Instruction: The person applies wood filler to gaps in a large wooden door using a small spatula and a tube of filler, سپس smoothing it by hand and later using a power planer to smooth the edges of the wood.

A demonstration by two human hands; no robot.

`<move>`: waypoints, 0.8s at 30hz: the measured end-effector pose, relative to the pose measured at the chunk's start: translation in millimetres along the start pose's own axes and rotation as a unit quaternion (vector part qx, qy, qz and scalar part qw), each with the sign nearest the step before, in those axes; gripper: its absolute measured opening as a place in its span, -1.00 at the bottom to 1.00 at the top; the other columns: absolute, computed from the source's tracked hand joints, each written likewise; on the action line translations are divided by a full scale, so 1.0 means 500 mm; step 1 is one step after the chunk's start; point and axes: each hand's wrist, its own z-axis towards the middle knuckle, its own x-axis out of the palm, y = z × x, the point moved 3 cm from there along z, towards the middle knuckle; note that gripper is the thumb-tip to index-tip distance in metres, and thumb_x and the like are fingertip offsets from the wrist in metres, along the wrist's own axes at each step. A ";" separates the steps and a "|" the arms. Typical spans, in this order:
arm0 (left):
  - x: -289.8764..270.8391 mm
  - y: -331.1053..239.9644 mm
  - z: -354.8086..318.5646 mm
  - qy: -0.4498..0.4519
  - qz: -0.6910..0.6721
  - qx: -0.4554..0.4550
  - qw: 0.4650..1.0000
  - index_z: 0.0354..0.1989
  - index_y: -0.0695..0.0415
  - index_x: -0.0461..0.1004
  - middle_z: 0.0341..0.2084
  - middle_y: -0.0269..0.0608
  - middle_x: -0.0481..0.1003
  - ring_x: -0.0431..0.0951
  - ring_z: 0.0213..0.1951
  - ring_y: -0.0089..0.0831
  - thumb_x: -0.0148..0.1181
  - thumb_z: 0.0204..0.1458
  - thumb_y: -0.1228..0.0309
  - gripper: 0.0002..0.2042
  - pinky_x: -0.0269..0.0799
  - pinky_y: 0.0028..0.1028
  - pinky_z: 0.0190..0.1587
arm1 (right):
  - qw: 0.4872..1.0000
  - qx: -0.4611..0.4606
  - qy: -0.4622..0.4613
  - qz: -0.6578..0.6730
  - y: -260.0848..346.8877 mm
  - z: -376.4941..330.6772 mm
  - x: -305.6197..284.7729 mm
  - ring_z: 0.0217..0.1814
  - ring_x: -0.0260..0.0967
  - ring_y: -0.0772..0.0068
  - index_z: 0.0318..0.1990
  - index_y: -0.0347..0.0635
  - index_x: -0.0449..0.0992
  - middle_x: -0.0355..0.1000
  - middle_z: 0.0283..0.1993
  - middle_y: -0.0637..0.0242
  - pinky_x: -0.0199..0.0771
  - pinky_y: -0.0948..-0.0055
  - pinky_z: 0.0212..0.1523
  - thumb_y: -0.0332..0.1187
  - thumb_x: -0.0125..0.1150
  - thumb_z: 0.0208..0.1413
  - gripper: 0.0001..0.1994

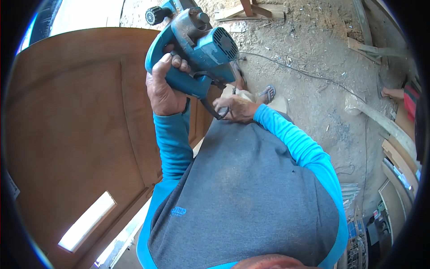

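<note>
My left hand [166, 85] is closed around the rear handle of a teal electric hand planer [190, 49], thumb on top. The planer is lifted in front of my chest. It has a round dark front knob [156, 15] and a vented motor housing [224, 43]. A black power cord [209, 108] hangs from the handle's back end and loops down to my right hand [237, 109]. The right fingers are curled in and closed at the cord, close to my grey shirt. Part of that grip is hidden.
A large brown wooden panel [67, 112] stands along my left, with a pale strip [87, 222] on it. Wood offcuts [251, 12] lie on the dusty floor [309, 76], and a thin cable [304, 74] crosses it. Boards [398, 163] lean at the right, near another person's foot [392, 93].
</note>
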 end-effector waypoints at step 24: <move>-0.003 -0.059 -0.034 0.128 0.062 0.084 0.986 0.05 0.33 0.52 -0.48 -0.22 0.46 0.48 -0.43 -0.41 0.29 0.11 0.28 -0.58 0.46 -0.42 -0.35 | 0.900 0.310 -0.297 -0.072 0.500 -0.408 0.035 -0.25 0.57 0.20 -0.23 -0.36 0.67 0.60 -0.32 0.09 0.54 0.29 -0.16 -0.29 0.39 0.15 -0.75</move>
